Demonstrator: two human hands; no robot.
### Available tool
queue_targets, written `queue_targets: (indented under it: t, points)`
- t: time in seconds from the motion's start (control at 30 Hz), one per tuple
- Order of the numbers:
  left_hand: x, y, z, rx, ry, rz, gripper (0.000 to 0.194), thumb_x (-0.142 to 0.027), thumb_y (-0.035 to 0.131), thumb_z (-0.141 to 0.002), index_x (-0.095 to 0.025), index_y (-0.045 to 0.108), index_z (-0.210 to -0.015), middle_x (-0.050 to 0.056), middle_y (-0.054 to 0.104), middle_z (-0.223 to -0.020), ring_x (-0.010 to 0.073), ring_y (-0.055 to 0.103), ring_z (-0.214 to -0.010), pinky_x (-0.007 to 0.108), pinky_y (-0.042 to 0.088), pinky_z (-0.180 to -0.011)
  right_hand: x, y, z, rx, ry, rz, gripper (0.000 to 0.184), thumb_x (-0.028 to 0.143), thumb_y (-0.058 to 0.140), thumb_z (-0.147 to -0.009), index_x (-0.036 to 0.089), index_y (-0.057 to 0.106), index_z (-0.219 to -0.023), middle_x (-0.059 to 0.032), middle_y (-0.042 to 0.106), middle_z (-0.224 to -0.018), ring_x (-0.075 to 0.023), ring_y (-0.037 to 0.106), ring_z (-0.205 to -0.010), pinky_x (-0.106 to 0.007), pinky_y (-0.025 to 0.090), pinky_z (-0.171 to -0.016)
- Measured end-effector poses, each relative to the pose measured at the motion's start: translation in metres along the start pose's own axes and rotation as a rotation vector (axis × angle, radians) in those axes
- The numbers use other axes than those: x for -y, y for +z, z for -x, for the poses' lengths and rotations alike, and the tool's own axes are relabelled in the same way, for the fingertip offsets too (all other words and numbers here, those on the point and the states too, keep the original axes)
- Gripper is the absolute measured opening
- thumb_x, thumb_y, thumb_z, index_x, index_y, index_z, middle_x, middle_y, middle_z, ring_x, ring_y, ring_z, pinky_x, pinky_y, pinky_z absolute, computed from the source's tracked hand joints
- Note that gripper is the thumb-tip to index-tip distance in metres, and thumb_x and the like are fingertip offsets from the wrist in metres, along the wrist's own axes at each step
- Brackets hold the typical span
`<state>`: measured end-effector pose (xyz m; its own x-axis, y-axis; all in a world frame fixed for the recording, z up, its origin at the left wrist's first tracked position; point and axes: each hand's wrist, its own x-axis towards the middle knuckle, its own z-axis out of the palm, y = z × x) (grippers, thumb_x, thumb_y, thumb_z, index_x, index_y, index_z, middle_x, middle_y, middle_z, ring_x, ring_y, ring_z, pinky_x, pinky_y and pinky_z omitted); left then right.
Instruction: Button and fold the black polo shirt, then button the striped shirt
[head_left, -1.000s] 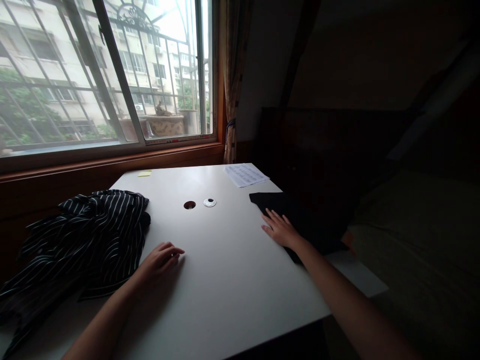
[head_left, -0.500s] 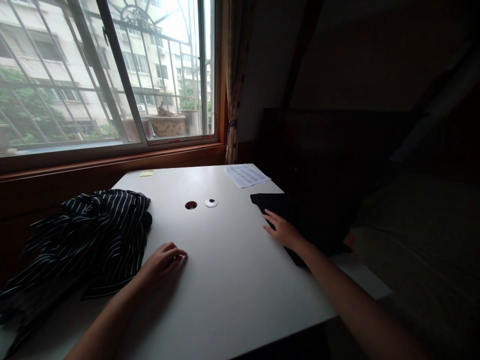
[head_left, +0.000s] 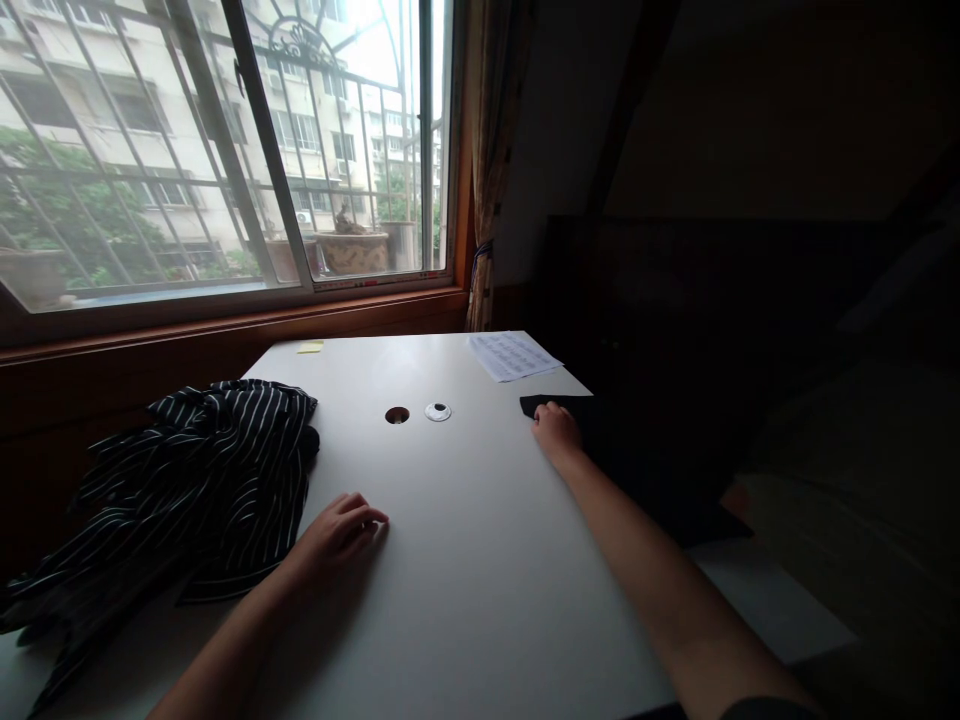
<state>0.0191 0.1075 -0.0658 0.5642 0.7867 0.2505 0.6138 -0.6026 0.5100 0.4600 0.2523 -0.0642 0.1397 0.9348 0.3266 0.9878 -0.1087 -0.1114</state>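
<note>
A barred window (head_left: 225, 150) fills the upper left, and below it spreads a white bench (head_left: 457, 530). A tied-back curtain (head_left: 489, 180) hangs at the window's right side. A black-and-white striped garment (head_left: 217, 480) lies crumpled along the left side of the bench. Across, at the right edge, is a black cloth (head_left: 637, 475) — its far side lost in shadow. Printed papers (head_left: 514, 357) lie beyond it, near the far right corner. The right hand (head_left: 557, 430) is at the cloth's left edge, fingers curled over it; whether they grip the fabric I cannot tell. The left hand (head_left: 346, 525) rests on the bench beside the garment — fingers loosely bent, holding nothing. Mid-bench, a round cover (head_left: 438, 412) sits just right of a hole (head_left: 397, 415). A yellow note (head_left: 310, 347) lies near the far left corner.
</note>
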Motion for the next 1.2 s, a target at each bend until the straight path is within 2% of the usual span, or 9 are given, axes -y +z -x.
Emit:
queue_targets:
  t: [0.17, 0.4, 0.57, 0.67, 0.77, 0.87, 1.03, 1.2]
  points:
    - [-0.002, 0.000, -0.001, -0.016, 0.008, -0.001, 0.029, -0.029, 0.044, -0.098, -0.022, 0.070, -0.107, 0.007, 0.063, -0.092, 0.0189, 0.056, -0.084, 0.032, 0.046, -0.077, -0.003, 0.009, 0.002, -0.003, -0.080, -0.014, 0.023, 0.015, 0.048, -0.087, 0.017, 0.069, -0.095, -0.0113, 0.063, -0.104, -0.0237, 0.056, -0.098, -0.031, 0.041, -0.088]
    - [-0.004, 0.000, 0.000, -0.004, -0.003, -0.027, 0.028, -0.028, 0.044, -0.099, -0.023, 0.069, -0.109, 0.007, 0.062, -0.094, 0.0189, 0.056, -0.086, 0.031, 0.046, -0.077, -0.008, 0.010, 0.003, 0.010, -0.129, -0.057, 0.023, 0.018, 0.049, -0.087, 0.018, 0.071, -0.090, -0.0088, 0.065, -0.098, -0.0214, 0.058, -0.094, -0.028, 0.041, -0.084]
    - [-0.002, 0.002, 0.000, -0.017, 0.016, -0.023, 0.028, -0.028, 0.044, -0.098, -0.023, 0.070, -0.109, 0.007, 0.062, -0.092, 0.0188, 0.056, -0.084, 0.031, 0.046, -0.076, -0.010, 0.005, 0.001, 0.046, -0.152, -0.092, 0.022, 0.022, 0.051, -0.087, 0.019, 0.072, -0.092, -0.0069, 0.066, -0.099, -0.0197, 0.060, -0.089, -0.028, 0.043, -0.078]
    - [-0.003, 0.002, 0.000, -0.011, 0.003, -0.024, 0.028, -0.029, 0.044, -0.098, -0.023, 0.070, -0.109, 0.007, 0.062, -0.092, 0.0190, 0.056, -0.085, 0.032, 0.046, -0.077, -0.008, 0.001, -0.003, 0.032, -0.154, -0.098, 0.029, 0.023, 0.046, -0.090, 0.019, 0.071, -0.104, -0.0090, 0.065, -0.108, -0.0225, 0.058, -0.098, -0.030, 0.043, -0.086]
    - [-0.003, 0.001, 0.000, 0.002, -0.006, -0.028, 0.028, -0.029, 0.044, -0.099, -0.023, 0.070, -0.109, 0.007, 0.062, -0.092, 0.0191, 0.056, -0.085, 0.032, 0.046, -0.077, -0.004, 0.002, -0.010, 0.005, -0.124, -0.083, 0.042, 0.024, 0.038, -0.094, 0.015, 0.059, -0.129, -0.0146, 0.057, -0.130, -0.0287, 0.049, -0.120, -0.038, 0.036, -0.103]
    - [-0.004, 0.000, -0.001, 0.005, -0.006, -0.035, 0.029, -0.030, 0.043, -0.099, -0.023, 0.069, -0.109, 0.007, 0.062, -0.092, 0.0191, 0.056, -0.085, 0.032, 0.046, -0.077, 0.001, 0.010, -0.016, 0.064, -0.113, -0.056, 0.054, 0.035, 0.033, -0.097, 0.013, 0.043, -0.146, -0.0149, 0.042, -0.150, -0.0305, 0.033, -0.138, -0.045, 0.025, -0.113]
    - [-0.004, 0.001, -0.001, 0.001, -0.011, -0.029, 0.028, -0.029, 0.044, -0.099, -0.024, 0.070, -0.109, 0.007, 0.062, -0.093, 0.0190, 0.056, -0.085, 0.031, 0.046, -0.077, 0.005, 0.025, -0.015, 0.234, -0.181, -0.011, 0.064, 0.053, 0.026, -0.098, 0.016, 0.037, -0.150, -0.0089, 0.026, -0.161, -0.0254, 0.017, -0.148, -0.048, 0.010, -0.119]
    - [-0.003, 0.002, -0.001, 0.005, -0.009, -0.039, 0.028, -0.028, 0.044, -0.098, -0.024, 0.069, -0.110, 0.007, 0.061, -0.094, 0.0188, 0.056, -0.085, 0.030, 0.046, -0.077, 0.003, 0.025, -0.013, 0.279, -0.234, 0.012, 0.069, 0.057, 0.019, -0.098, 0.016, 0.032, -0.152, -0.0074, 0.018, -0.163, -0.0237, 0.012, -0.150, -0.046, 0.003, -0.121]
